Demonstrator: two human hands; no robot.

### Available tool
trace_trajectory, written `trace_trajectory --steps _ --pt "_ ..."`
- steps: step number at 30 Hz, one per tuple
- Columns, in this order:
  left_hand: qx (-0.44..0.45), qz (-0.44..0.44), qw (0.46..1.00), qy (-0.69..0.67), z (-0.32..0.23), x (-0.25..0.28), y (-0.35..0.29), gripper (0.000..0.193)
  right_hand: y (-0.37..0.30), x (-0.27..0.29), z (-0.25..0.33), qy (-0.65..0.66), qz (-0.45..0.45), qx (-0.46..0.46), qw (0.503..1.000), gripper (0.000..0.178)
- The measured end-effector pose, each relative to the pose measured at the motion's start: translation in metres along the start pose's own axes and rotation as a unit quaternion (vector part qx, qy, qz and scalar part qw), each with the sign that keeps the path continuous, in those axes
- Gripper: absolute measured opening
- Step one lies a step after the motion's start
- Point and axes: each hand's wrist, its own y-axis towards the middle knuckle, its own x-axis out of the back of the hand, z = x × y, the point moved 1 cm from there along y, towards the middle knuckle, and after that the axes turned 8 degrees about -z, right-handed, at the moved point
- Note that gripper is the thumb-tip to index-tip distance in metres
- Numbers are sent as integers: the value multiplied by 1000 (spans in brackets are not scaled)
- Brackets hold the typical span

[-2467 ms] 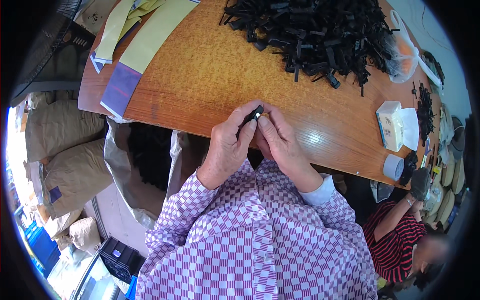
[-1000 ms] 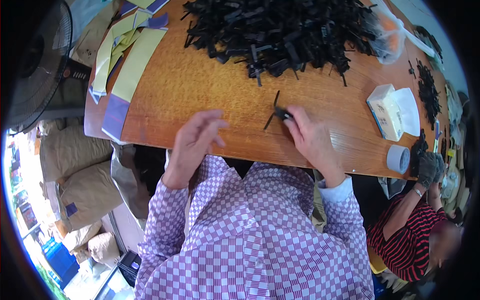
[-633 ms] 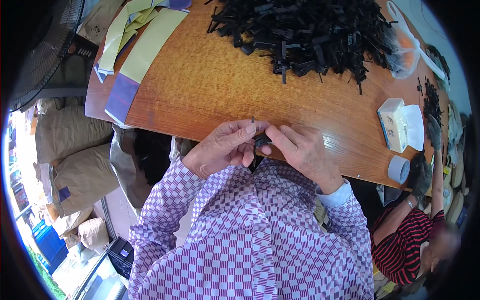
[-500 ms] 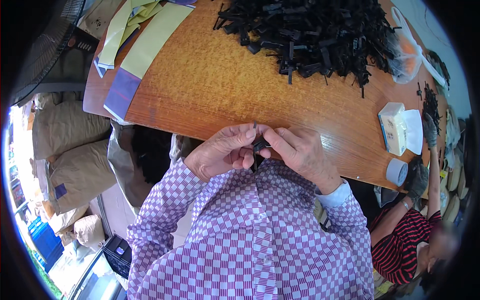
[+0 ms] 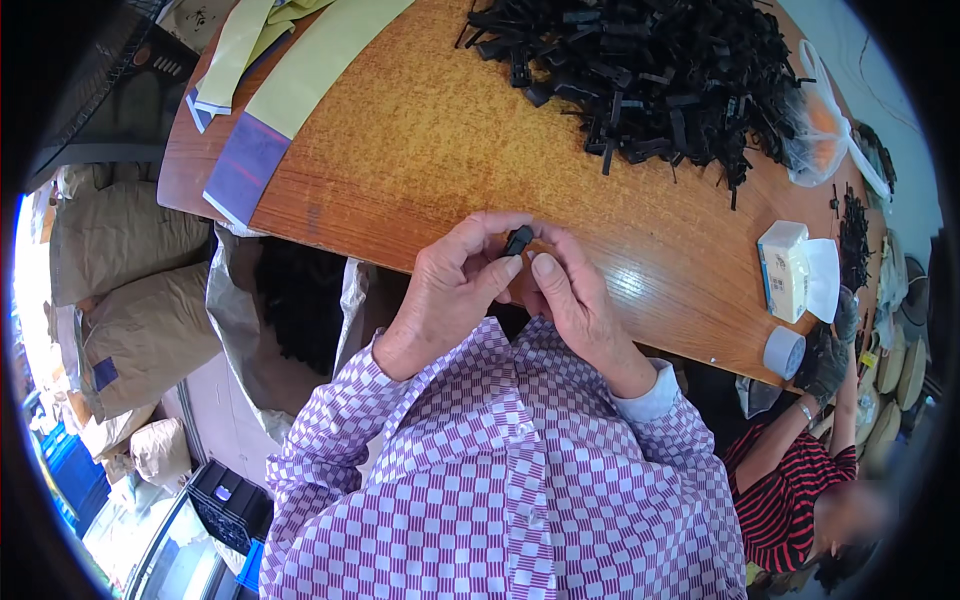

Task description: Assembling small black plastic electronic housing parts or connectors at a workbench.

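A small black plastic part [image 5: 518,241] is pinched between the fingers of my two hands, just in front of the table's near edge. My left hand [image 5: 455,270] is closed, with thumb and forefinger on the part's left side. The fingertips of my right hand [image 5: 578,300] close on it from the right, the thumb bent below it. Most of the part's lower end is hidden by the fingers. Beyond my hands, a large heap of similar black parts [image 5: 660,90] lies on the wooden table [image 5: 400,170].
Yellow and purple paper strips [image 5: 250,165] lie at the left. A tissue pack [image 5: 785,270], a tape roll [image 5: 784,352] and a plastic bag [image 5: 815,130] stand right. An open sack [image 5: 235,330] with black contents is below the table edge. A gloved co-worker [image 5: 800,480] works at right.
My hands have risen slightly and turned the black part; its thin upright end no longer shows and a blocky end faces up. The co-worker's gloved hands have come together.
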Motion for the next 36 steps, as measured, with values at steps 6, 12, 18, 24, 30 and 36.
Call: trace_trajectory --steps 6,12,18,24,30,36 --pt "-36 -19 992 118 2 -4 1 37 4 -9 -4 66 -19 18 998 32" --pt "-121 -57 965 228 1 -14 2 35 2 -6 -13 126 -27 -46 991 29" --pt "-203 -95 933 282 -3 -30 3 33 6 -5 -35 102 -69 47 991 30" --pt "-246 -95 894 362 -4 -43 12 31 11 11 -34 212 -37 -25 976 26" --pt "-173 -65 924 336 2 -56 26 34 7 18 -31 325 -66 -75 940 32" --pt "-157 -80 955 238 18 -63 24 35 -1 28 -33 221 -88 27 971 31"
